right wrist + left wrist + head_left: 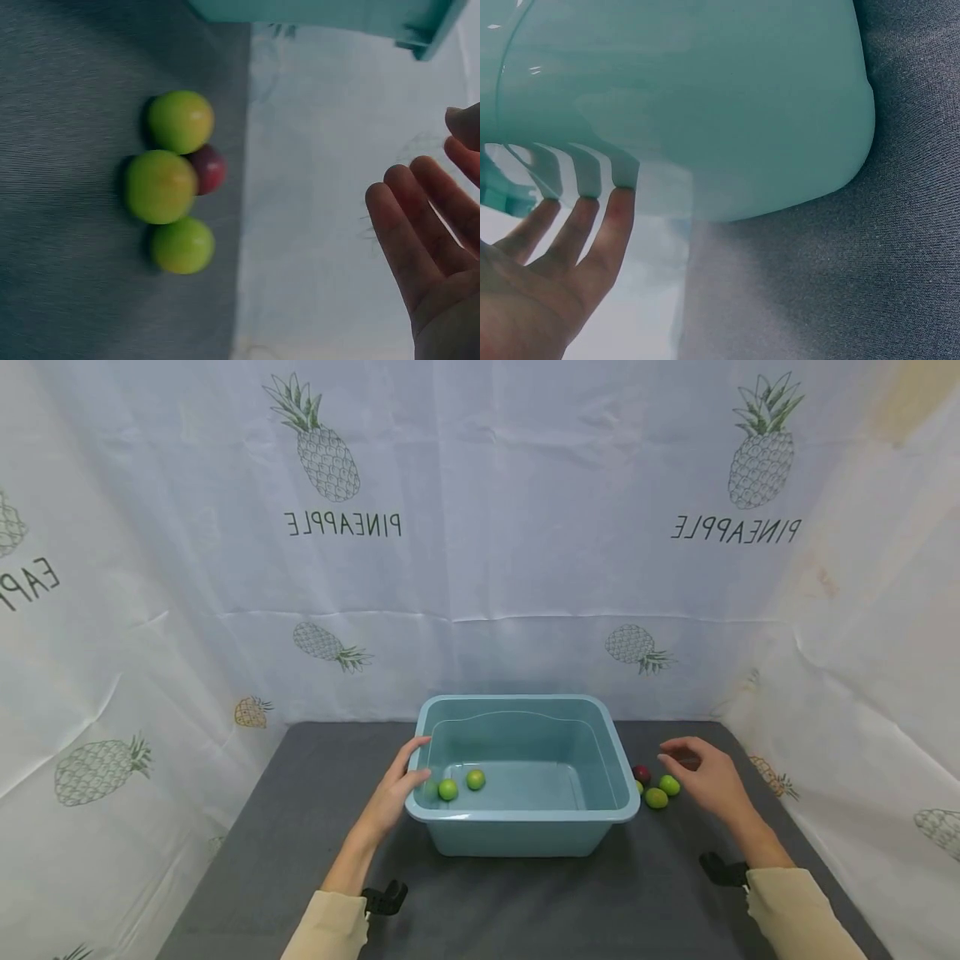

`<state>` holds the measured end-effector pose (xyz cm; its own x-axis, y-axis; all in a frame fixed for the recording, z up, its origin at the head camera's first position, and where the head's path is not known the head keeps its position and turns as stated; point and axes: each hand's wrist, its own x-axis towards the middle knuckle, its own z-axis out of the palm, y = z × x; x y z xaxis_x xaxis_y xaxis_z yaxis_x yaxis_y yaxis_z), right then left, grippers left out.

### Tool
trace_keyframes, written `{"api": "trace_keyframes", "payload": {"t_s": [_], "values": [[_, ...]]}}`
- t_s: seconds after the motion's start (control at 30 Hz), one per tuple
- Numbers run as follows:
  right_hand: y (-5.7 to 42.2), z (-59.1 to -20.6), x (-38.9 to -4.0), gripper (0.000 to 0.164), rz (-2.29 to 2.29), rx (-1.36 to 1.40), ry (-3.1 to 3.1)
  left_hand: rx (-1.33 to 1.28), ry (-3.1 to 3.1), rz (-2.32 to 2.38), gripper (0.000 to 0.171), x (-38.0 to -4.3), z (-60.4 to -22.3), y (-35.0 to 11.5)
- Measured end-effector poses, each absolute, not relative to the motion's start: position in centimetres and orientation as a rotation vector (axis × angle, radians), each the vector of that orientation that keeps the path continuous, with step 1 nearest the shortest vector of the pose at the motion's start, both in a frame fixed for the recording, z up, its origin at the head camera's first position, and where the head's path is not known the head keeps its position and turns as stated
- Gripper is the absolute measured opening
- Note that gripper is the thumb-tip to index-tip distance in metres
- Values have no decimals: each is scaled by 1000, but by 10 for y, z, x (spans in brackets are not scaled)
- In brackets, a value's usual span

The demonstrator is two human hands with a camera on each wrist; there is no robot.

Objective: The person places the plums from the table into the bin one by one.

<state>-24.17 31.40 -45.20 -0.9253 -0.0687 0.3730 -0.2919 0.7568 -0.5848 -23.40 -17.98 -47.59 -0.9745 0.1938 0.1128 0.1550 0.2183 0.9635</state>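
Note:
A pale blue-green plastic basin point(517, 837) stands on the dark tabletop. At its left side, my left hand point(390, 793) holds the rim, thumb over the edge; the fingers point(609, 232) reach the outer wall in the left wrist view. Inside the basin lie two small round green fruits, one nearer the left wall point(447, 789) and another green fruit point(476, 779) beside it. My right hand point(708, 777) hovers right of the basin with curved fingers and nothing between them. Near it sit a dark red fruit point(208, 169) and three green fruits point(161, 187) in a cluster.
A grey cloth point(300, 843) covers the table. White curtains with pineapple prints point(517, 568) hang behind it and along both sides. Each wrist wears a black strap mount, such as the left one point(385, 899).

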Motion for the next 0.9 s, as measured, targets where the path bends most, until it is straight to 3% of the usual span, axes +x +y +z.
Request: {"api": "trace_keyframes", "payload": {"t_s": [0.43, 0.9], "values": [[324, -503, -248, 29, 979, 170, -2646, 352, 2423, 1912, 53, -232, -475, -179], [326, -529, -248, 31, 1052, 90, -2726, 329, 2426, 1918, 52, -232, -474, -179]]}}
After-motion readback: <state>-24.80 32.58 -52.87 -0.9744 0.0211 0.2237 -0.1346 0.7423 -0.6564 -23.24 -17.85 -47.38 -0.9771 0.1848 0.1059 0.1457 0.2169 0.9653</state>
